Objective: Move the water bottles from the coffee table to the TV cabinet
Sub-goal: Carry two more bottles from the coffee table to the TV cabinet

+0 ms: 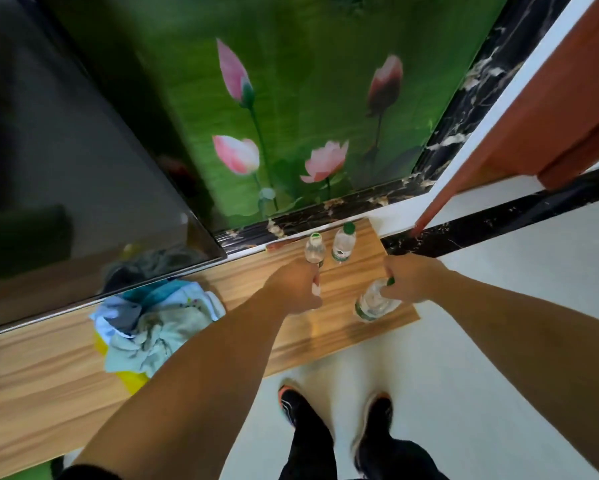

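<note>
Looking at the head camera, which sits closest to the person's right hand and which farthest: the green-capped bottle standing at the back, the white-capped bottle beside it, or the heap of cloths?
1. Green-capped bottle: at the back, just left of the right hand.
2. White-capped bottle: the next one further left.
3. Heap of cloths: far off to the left.

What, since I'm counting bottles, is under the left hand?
Under the left hand only a sliver of a clear bottle shows; its cap and body are covered by the hand.
</note>
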A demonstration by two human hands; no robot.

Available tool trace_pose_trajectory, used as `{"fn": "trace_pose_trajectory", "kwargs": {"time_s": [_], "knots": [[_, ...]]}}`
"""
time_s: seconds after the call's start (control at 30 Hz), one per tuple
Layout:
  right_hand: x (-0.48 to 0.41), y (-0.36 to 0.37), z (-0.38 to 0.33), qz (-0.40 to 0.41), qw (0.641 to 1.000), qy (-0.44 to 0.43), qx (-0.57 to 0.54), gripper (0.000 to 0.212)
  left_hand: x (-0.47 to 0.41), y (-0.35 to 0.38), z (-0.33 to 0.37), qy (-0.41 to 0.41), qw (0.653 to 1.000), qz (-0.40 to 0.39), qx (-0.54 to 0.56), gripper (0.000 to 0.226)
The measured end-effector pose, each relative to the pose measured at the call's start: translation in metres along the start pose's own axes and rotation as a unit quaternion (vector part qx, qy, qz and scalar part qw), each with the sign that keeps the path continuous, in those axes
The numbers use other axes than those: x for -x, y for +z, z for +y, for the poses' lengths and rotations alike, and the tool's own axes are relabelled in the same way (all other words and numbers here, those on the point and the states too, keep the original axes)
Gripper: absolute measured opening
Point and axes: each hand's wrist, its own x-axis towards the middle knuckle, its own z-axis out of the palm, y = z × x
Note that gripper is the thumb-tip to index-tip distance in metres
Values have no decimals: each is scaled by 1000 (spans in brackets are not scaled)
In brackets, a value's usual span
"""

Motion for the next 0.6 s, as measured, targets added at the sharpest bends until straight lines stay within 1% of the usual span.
{"fn": "trace_pose_trajectory", "kwargs": {"time_s": [0.13,0.27,0.4,0.5,0.6], "knots": [[-33,7,5,17,1000,-7,7,30,-9,8,-14,-40,999,-12,29,29],[-64,18,-12,51,997,-52,21,31,-5,13,-33,-80,996,-30,34,33],[-89,21,-30,32,995,-85,30,30,-6,23,-47,-124,991,-48,23,32],[-104,19,-28,-6,994,-96,43,31,-14,34,-49,-147,987,-55,25,29],[-116,21,-22,-24,993,-110,45,31,-22,47,-52,-167,984,-62,27,27]]}}
